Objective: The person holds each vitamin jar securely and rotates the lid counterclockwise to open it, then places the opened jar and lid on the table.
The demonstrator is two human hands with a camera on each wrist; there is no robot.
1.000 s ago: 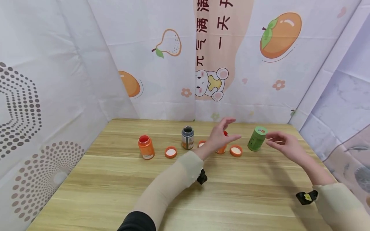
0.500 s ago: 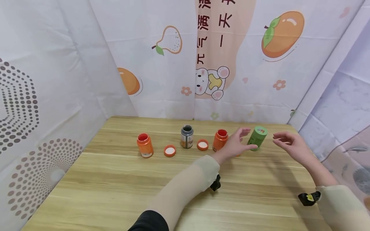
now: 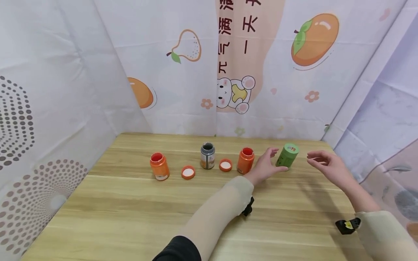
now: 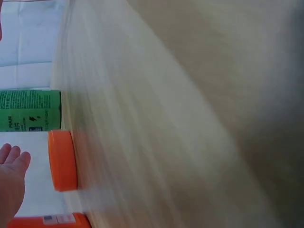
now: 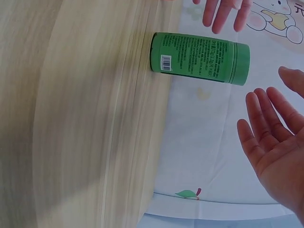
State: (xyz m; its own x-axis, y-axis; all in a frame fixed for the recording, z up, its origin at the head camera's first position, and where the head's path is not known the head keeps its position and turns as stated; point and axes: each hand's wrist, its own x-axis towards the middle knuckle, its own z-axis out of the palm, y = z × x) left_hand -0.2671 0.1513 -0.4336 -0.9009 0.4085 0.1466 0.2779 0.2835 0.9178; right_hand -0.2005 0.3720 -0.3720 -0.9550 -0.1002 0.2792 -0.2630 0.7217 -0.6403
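Note:
A green canister (image 3: 287,156) with a green lid stands upright at the right of the table, its printed side and barcode facing the right wrist view. At its left, my left hand (image 3: 263,167) is spread, thumb and fingers apart, the thumb overlapping the canister's lower part in the head view. Across a gap on the other side, my right hand (image 3: 330,167) hovers with loosely bent fingers and holds nothing. Close by the left hand stands an uncapped orange jar (image 3: 245,161). An orange cap (image 4: 62,160), hidden behind the left hand in the head view, lies between jar and canister.
Farther left along the wooden table (image 3: 137,210) stand a grey jar (image 3: 207,156) and another orange jar (image 3: 159,167), both uncapped. Two orange caps with white inner faces lie between the jars, a left cap (image 3: 188,172) and a right cap (image 3: 225,165). A printed curtain (image 3: 183,87) hangs behind.
My left hand has moved right, from in front of the right orange jar to beside the green canister, and the jar now shows. My right hand has drawn slightly away from the canister.

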